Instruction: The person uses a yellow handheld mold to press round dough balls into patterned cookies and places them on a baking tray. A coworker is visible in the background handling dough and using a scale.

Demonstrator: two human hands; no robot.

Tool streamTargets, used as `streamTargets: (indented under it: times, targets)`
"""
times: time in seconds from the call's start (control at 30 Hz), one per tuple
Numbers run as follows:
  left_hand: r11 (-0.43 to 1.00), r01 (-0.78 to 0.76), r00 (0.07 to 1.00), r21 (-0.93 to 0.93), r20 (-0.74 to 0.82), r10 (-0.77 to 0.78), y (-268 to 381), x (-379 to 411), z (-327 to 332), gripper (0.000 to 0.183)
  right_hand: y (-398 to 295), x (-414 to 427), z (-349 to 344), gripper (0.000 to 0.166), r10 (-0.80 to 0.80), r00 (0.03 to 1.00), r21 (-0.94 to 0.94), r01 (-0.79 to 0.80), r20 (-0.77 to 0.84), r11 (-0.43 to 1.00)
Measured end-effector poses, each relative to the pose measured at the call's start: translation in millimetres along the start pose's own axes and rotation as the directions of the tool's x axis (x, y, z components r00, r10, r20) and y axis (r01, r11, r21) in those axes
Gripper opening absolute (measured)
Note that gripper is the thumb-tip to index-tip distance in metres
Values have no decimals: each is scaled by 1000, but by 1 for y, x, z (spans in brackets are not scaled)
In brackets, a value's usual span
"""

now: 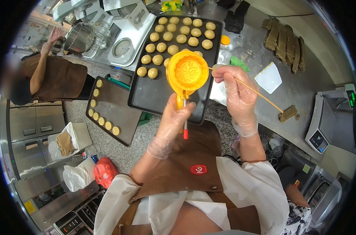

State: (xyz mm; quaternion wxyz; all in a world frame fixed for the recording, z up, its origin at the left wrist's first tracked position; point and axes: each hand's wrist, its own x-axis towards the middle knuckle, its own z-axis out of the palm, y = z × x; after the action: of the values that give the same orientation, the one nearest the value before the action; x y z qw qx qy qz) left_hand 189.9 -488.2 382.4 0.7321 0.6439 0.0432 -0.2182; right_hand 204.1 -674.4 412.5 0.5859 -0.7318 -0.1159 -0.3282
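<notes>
My left hand (pixel 173 117), in a clear plastic glove, grips the handle of a yellow mooncake press mold (pixel 171 77). Its round, fluted cavity with a raised pattern faces up towards me, and a metal lever with a red tip runs down past my palm. My right hand (pixel 238 88), gloved too, pinches a thin wooden skewer (pixel 261 96); one end reaches to the cavity's right edge. Under the mold lies a dark baking tray (pixel 154 98) bearing rows of round dough balls (pixel 181 38), a few of them partly hidden by the mold.
Strips of brown dough (pixel 280 42), a white scraper (pixel 269 77), a green scrap (pixel 239 63) and a dough piece (pixel 288 113) lie on the steel table (pixel 242 48). Right stands a digital scale (pixel 319 141). A lower tray (pixel 116 102) holds pressed cakes. Another person (pixel 57 76) stands left, near a mixing bowl (pixel 78 38).
</notes>
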Motion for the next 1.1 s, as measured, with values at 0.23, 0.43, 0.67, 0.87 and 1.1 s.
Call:
streamTargets:
  times: [0.23, 0.43, 0.67, 0.87, 1.1]
  targets:
    - [1000, 12, 1000, -6, 13, -12, -2, -3, 3, 30, 0, -2, 4, 16, 51, 999, 48, -50, -14, 998]
    - [998, 58, 998, -13, 21, -57, 4, -3, 2, 27, 5, -3, 7, 21, 89, 996, 98, -87, -19, 991]
    - [999, 44, 999, 4, 8, -44, 5, -1, 1, 27, 13, -2, 13, 23, 116, 992, 222, -103, -49, 970]
    - [998, 54, 998, -27, 13, -54, 8, 0, 2, 29, 16, 0, 15, 24, 88, 995, 176, -79, -43, 981]
    - [996, 75, 996, -53, 49, -73, 8, 2, -1, 28, 21, 0, 20, 26, 121, 990, 288, -94, -77, 953]
